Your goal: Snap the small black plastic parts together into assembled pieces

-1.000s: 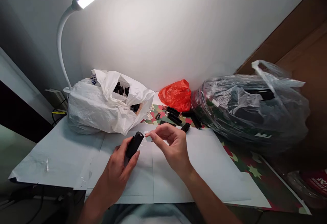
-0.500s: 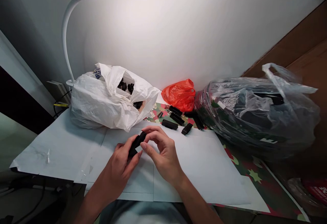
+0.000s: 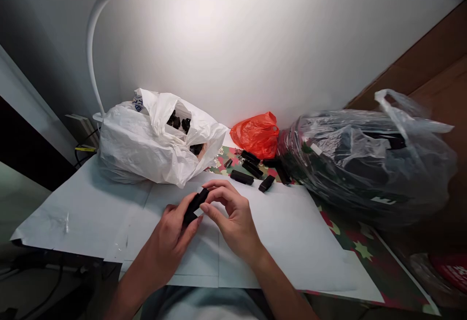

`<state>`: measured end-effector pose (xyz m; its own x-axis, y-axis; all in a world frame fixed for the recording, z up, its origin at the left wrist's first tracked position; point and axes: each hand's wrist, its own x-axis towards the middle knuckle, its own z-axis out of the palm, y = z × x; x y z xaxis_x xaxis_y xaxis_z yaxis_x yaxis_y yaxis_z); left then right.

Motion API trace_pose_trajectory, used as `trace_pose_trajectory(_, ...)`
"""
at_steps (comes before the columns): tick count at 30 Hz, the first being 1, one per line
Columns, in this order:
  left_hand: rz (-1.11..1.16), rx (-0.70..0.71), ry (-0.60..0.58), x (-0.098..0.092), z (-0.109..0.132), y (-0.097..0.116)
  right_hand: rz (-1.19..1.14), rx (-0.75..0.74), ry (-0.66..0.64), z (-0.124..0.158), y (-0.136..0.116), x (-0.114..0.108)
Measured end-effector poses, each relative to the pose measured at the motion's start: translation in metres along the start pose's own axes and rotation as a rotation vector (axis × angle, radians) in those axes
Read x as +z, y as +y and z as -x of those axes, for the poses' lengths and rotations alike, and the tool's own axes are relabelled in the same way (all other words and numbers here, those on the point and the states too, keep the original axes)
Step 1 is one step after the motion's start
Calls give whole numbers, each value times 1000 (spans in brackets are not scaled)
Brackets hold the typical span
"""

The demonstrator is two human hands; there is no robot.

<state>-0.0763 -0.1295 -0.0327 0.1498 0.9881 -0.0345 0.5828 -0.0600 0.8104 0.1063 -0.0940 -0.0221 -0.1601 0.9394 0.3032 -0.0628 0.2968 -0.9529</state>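
Note:
Over the white paper sheet (image 3: 292,242), my left hand (image 3: 168,235) is closed around a small black rectangular plastic piece (image 3: 194,205). My right hand (image 3: 231,218) bends its fingers against the far end of that piece, thumb and fingertips touching or nearly touching it; whether they pinch a smaller part cannot be seen. Beyond my hands lie similar black blocks, among them one long block (image 3: 242,177) and a shorter, tilted one (image 3: 266,184). Several more black pieces (image 3: 251,168) sit behind these, beside small shiny metal bits (image 3: 216,163).
At the back left stands an open white plastic bag (image 3: 134,150) with black parts inside. A red plastic bag (image 3: 255,135) rests against the wall. To the right is a large clear bag (image 3: 365,174) of dark items. A lit lamp (image 3: 91,43) arches over the left side.
The view has shifted very slightly. Both hands keep nearly the same pose on the black plastic piece.

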Motion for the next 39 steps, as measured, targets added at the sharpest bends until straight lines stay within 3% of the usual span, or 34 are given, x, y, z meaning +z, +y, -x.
trace_pose_trajectory(14,-18,91,91,3,-1,-9,50,14,43,-3,-1,5)
trace_pose_trajectory(28,-34,78,45,0,0,-4,172,-137,151,1,-2,10)
trace_pose_trajectory(39,-7,122,65,0,-5,-5,110,-63,205,0,8,14)
